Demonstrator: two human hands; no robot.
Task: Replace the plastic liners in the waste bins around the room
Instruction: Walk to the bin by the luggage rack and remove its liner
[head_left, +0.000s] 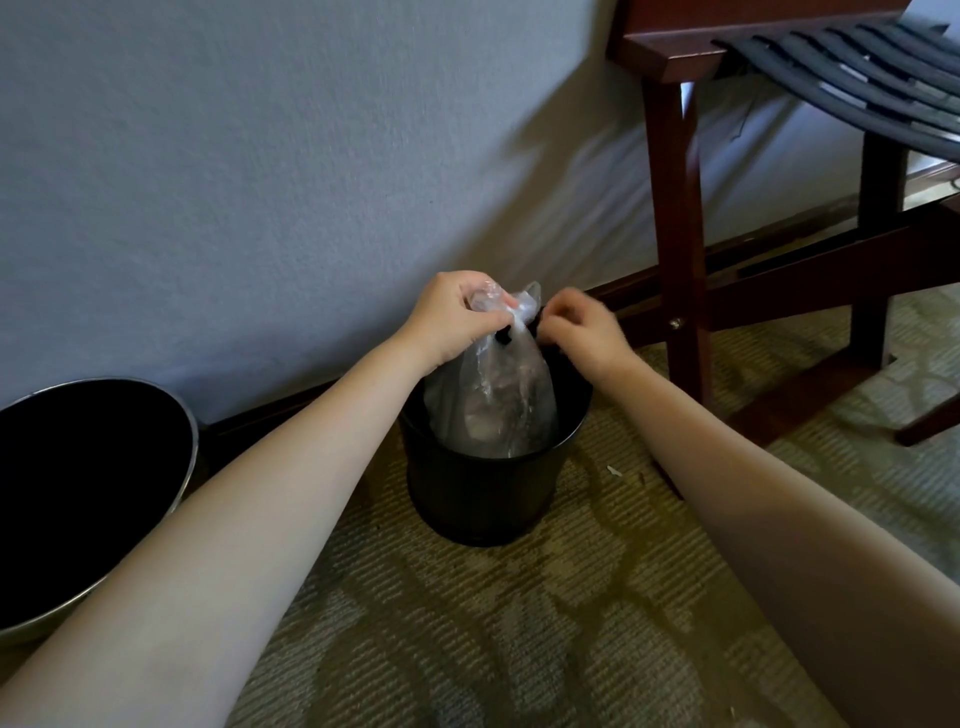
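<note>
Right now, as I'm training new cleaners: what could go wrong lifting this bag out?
The thin bag is gathered only at its top in the left hand; a hard pull could tear it and spill onto the carpet. Nothing visibly pins the bin, so it might lift or tip.

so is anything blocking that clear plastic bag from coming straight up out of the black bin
Nothing visible does. The left hand grips the gathered neck of the clear plastic liner, which stands above the rim of the small round black bin. The dark red wooden rack stands to the right, the larger silver-rimmed bin to the left.
</note>
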